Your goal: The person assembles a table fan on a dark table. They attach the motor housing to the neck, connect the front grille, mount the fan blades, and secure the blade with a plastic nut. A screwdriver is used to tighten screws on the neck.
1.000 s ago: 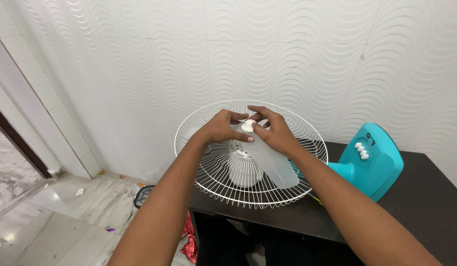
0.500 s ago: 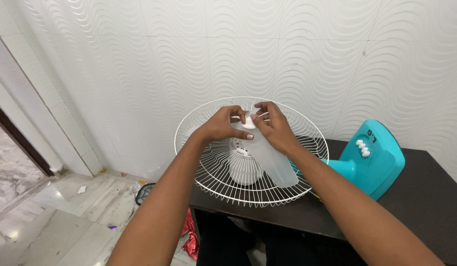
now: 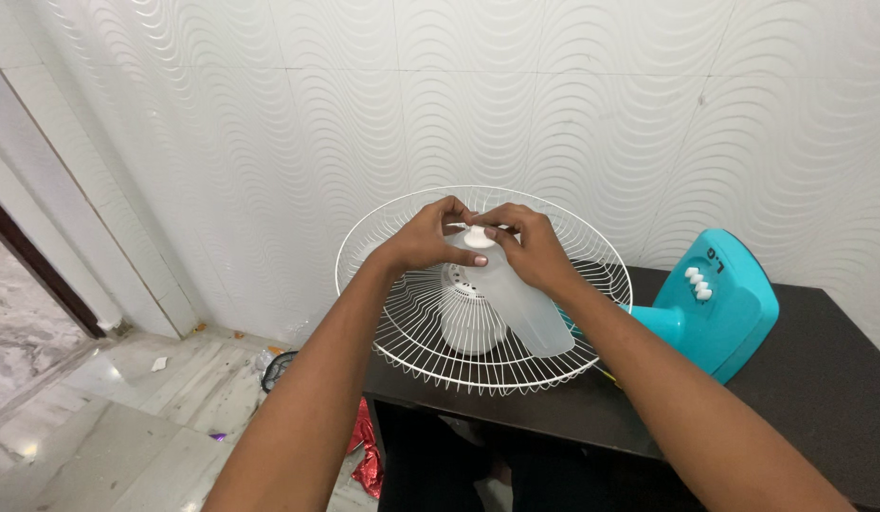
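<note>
Fingers [image 3: 459, 220] of both hands pinched on white cap [image 3: 479, 238] atop clear blade [image 3: 520, 303]. Cap flat again vs tilted 0.5 s ago; seating onto hub, prob. Wire guard [image 3: 402, 332] on counter [image 3: 819, 379].

A glossy black rectangular tabletop [image 3: 819, 379] stands against a white wall of wavy embossed tiles [image 3: 269, 114]. Below its left edge, crumpled red metallic foil [image 3: 366, 460] lies on the pale marble floor [image 3: 89, 427], near a dark round object [image 3: 277, 372] that is partly hidden. A dark brown door frame [image 3: 32, 270] runs along the left
</note>
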